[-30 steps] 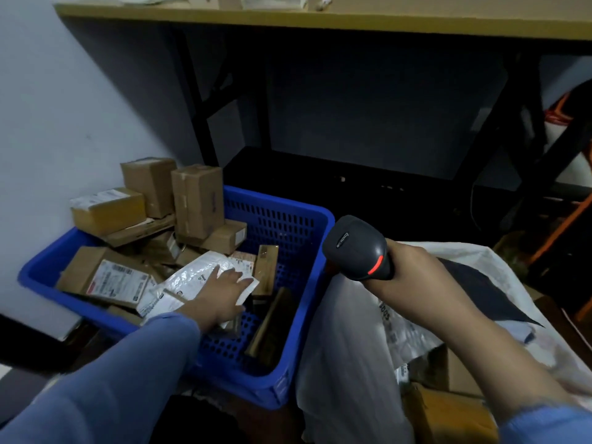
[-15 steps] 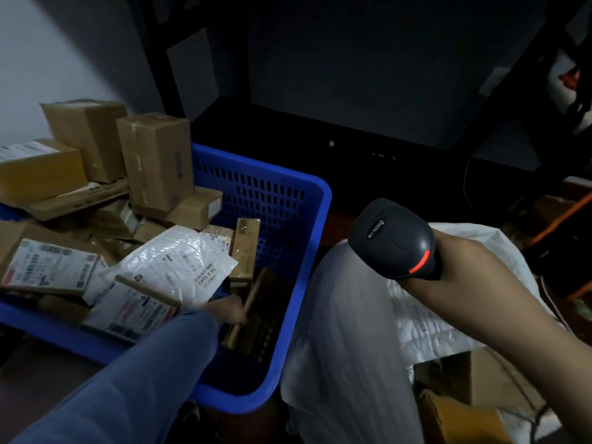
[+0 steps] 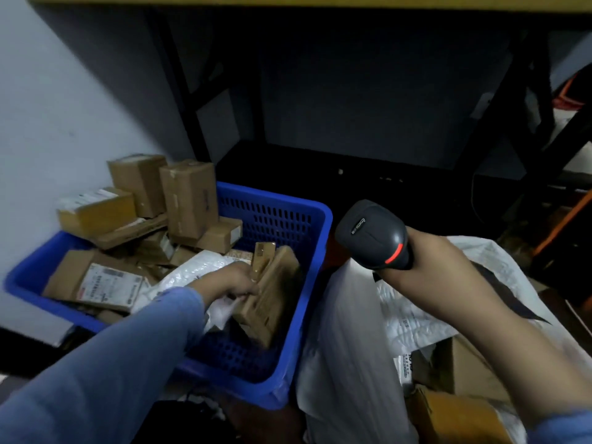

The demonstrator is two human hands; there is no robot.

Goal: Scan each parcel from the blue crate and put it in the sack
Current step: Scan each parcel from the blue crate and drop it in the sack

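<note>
The blue crate (image 3: 315,251) stands on the floor at the left, piled with cardboard parcels and a white padded mailer (image 3: 198,267). Inside its right end my left hand (image 3: 229,285) grips a flat brown cardboard parcel (image 3: 272,293), which is tilted up on its edge. My right hand (image 3: 442,267) holds a black barcode scanner (image 3: 373,233) with a glowing red strip above the open mouth of the white sack (image 3: 339,331). Several parcels lie inside the sack.
A stack of brown boxes (image 3: 189,197) rises at the crate's far left side against the pale wall. A black metal table frame (image 3: 179,75) stands behind. Orange and dark items (image 3: 573,219) crowd the right edge.
My left hand went from resting on the white mailer to the crate's right end, took hold of the flat brown parcel and tilted it up. The scanner hand stayed over the sack.
</note>
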